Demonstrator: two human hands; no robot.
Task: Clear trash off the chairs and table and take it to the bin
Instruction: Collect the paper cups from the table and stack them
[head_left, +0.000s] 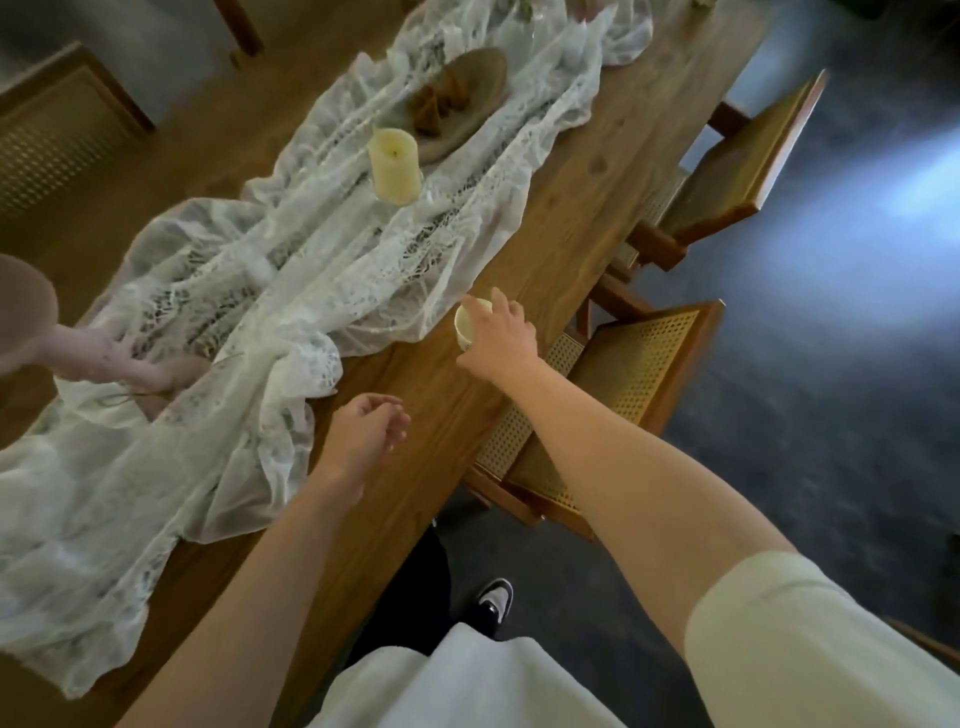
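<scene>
Right hand (501, 332) is over the small paper cup (467, 325), fingers spread across its rim. By my read it's not clamped yet. The cup stands upright on the bare wood of the surface (571, 208), just beside the edge of the lace runner (311, 260) and near the surface's right edge. Left hand (371, 428) hovers nearer me, loosely curled and empty.

For the grip I'd close thumb and fingers round the cup wall below the rim, then lift straight up. I can't see if there's liquid inside, so keep it level. Squeeze lightly, since paper walls likely buckle.

Watch the runner folds next to the cup, which a dragged finger could snag. The pillar candle (395, 163) stands further up the runner, well apart, and a pink stand (104, 358) is far left. A cane-seat chair (634, 374) is tucked right below the reach. I see no trash on its visible seat.
</scene>
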